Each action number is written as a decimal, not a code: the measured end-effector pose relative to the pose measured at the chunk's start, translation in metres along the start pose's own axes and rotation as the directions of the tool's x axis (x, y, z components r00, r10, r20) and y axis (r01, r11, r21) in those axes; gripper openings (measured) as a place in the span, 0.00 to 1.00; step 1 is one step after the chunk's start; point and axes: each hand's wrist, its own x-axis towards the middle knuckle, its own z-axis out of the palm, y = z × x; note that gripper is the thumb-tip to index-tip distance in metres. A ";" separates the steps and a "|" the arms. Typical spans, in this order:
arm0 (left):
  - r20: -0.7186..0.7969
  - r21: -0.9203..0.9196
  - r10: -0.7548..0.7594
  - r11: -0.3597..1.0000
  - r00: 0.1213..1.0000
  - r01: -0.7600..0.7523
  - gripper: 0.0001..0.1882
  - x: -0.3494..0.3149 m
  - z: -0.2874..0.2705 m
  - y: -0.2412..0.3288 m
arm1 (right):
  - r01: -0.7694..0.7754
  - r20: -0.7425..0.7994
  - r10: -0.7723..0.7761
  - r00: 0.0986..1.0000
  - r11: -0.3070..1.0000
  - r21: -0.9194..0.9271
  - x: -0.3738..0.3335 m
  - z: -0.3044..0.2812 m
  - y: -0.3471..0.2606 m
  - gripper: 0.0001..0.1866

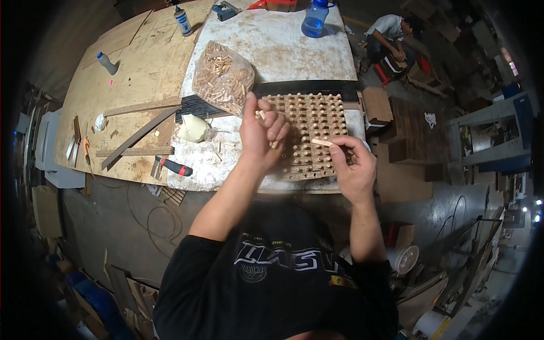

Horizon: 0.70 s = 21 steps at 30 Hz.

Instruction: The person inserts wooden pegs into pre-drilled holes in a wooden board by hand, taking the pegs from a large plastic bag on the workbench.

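My right hand point(356, 169) pinches a short wooden dowel point(323, 142) between thumb and fingers, over the right part of a pegged board. My left hand point(260, 129) is palm up at the board's left side, its fingers curled around a few more dowels point(261, 115). Rows of upright dowels stand across the board point(309, 175), and my left hand hides part of its left edge. Just beyond that hand lies a clear plastic bag point(224, 76) full of loose dowels.
Left of the board lie a pale yellow glue bag point(193, 128), a red-and-black handled tool point(177, 166) and wooden strips point(139, 137). Farther back stand a blue water bottle point(315, 20) and a glue bottle point(182, 21). Cardboard boxes point(376, 106) sit at right; another person point(391, 42) sits beyond.
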 end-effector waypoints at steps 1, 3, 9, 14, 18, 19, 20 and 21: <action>0.006 0.060 0.017 0.998 1.000 -0.018 0.23 -0.001 -0.003 0.004 | -0.010 0.004 0.009 1.000 0.999 0.048 0.000 -0.004 0.001 0.06; -0.025 0.082 0.032 0.996 0.999 -0.030 0.23 -0.004 -0.012 0.012 | 0.101 0.104 -0.091 0.990 0.990 -0.095 -0.002 -0.014 0.001 0.05; -0.144 0.183 0.084 0.981 0.986 -0.057 0.22 -0.014 -0.030 0.022 | 0.227 0.385 -0.169 0.907 0.967 -0.111 0.000 0.015 -0.001 0.06; -0.141 0.264 0.052 0.964 0.989 -0.013 0.21 -0.020 -0.035 0.019 | 0.483 0.543 -0.322 0.775 0.857 -0.181 0.014 0.044 -0.009 0.07; -0.132 0.329 0.039 0.944 0.990 0.006 0.21 -0.023 -0.033 0.020 | 0.535 0.644 -0.295 0.706 0.817 -0.213 0.021 0.044 -0.020 0.08; -0.126 0.339 0.036 0.941 0.991 0.009 0.21 -0.023 -0.032 0.020 | 0.551 0.669 -0.284 0.687 0.804 -0.224 0.022 0.044 -0.023 0.09; -0.118 0.349 0.030 0.937 0.993 0.013 0.21 -0.023 -0.032 0.020 | 0.563 0.692 -0.266 0.671 0.790 -0.243 0.023 0.045 -0.025 0.10; -0.118 0.347 0.026 0.938 0.993 0.017 0.21 -0.022 -0.031 0.021 | 0.592 0.704 -0.281 0.652 0.769 -0.241 0.023 0.047 -0.026 0.09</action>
